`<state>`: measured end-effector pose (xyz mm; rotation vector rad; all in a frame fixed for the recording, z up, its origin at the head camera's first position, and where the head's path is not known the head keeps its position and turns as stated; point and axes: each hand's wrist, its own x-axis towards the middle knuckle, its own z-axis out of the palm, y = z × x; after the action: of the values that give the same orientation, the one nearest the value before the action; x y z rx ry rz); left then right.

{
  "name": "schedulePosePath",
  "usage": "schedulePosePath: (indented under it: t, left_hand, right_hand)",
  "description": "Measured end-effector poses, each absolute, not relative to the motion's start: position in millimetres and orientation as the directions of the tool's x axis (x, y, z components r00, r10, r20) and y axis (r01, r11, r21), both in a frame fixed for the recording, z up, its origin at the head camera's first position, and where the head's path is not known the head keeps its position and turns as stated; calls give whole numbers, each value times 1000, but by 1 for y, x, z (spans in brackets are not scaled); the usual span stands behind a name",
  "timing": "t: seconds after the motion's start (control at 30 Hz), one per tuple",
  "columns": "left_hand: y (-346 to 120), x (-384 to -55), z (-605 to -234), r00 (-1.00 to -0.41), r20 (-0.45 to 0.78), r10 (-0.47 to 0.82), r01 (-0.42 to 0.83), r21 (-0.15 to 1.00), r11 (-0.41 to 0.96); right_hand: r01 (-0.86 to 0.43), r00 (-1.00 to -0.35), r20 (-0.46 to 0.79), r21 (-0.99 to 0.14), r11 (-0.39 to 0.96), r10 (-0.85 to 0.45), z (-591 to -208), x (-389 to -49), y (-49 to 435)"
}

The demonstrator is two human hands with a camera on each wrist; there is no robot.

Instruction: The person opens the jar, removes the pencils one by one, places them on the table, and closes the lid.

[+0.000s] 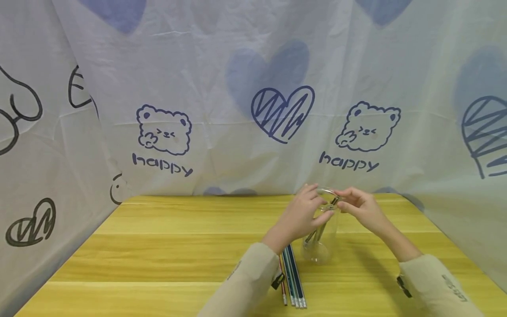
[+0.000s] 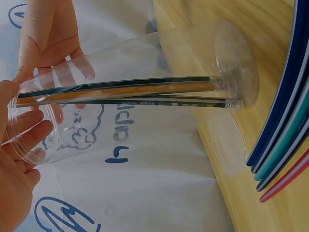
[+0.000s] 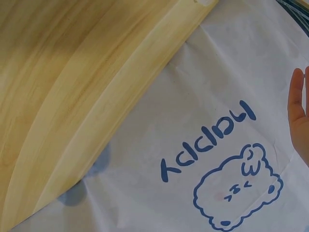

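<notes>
A tall clear plastic jar (image 2: 188, 53) is between my hands, on the right half of the table. Several pencils (image 2: 145, 89), dark green and yellow, lean inside it with their eraser ends towards its base. My left hand (image 1: 302, 212) grips the jar's rim from the left, fingers curled about it. At the rim's right side, my right hand (image 1: 363, 210) pinches at the pencils' upper ends with thumb and finger; the exact contact is partly hidden. In the right wrist view only part of a hand (image 3: 299, 121) shows at the right edge.
More pencils (image 1: 295, 281), dark blue, teal and red, lie side by side on the wooden table (image 1: 178, 255) near my left sleeve. A clear round disc (image 2: 227, 145), perhaps a lid, shows beside the jar's base. A printed cloth (image 1: 222, 167) hangs behind the table.
</notes>
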<state>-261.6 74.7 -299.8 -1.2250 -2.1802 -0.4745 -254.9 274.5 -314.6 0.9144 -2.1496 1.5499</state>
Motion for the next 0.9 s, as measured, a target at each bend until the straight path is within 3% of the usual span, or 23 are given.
schedulePosePath:
  t: [0.33, 0.9]
  left_hand:
    - [78, -262, -300, -380, 651, 657, 863, -7, 506]
    - [81, -255, -295, -491, 611, 620, 823, 93, 560]
  right_hand:
    - [-664, -741, 608, -725, 183, -284, -317, -256, 274]
    - [-667, -742, 613, -717, 203, -272, -316, -253, 273]
